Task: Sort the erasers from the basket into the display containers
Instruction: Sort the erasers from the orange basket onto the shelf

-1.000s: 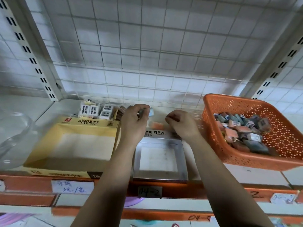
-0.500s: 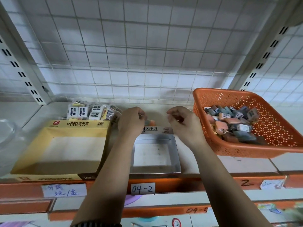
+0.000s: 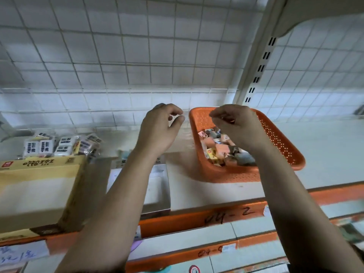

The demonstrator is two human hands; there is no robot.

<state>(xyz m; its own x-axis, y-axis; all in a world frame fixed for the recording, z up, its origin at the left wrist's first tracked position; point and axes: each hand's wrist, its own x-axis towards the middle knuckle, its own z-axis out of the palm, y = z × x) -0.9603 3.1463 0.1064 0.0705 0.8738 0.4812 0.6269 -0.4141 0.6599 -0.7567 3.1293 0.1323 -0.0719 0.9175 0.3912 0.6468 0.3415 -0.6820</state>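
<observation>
Head view: I see the left hand point(image 3: 159, 131) raised, its grip curled with nothing visible in it. The right hand point(image 3: 238, 129) hovers over the orange basket point(image 3: 236, 176); I cannot tell its grip state. The erasers point(image 3: 218, 150) lie in the basket on the white shelf point(image 3: 325, 152), with a wire grid point(image 3: 137, 56) behind.

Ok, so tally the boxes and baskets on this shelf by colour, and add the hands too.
Orange basket: 1
Yellow display box: 1
Silver display box: 1
Hands: 2, left hand and right hand
Total: 5
</observation>
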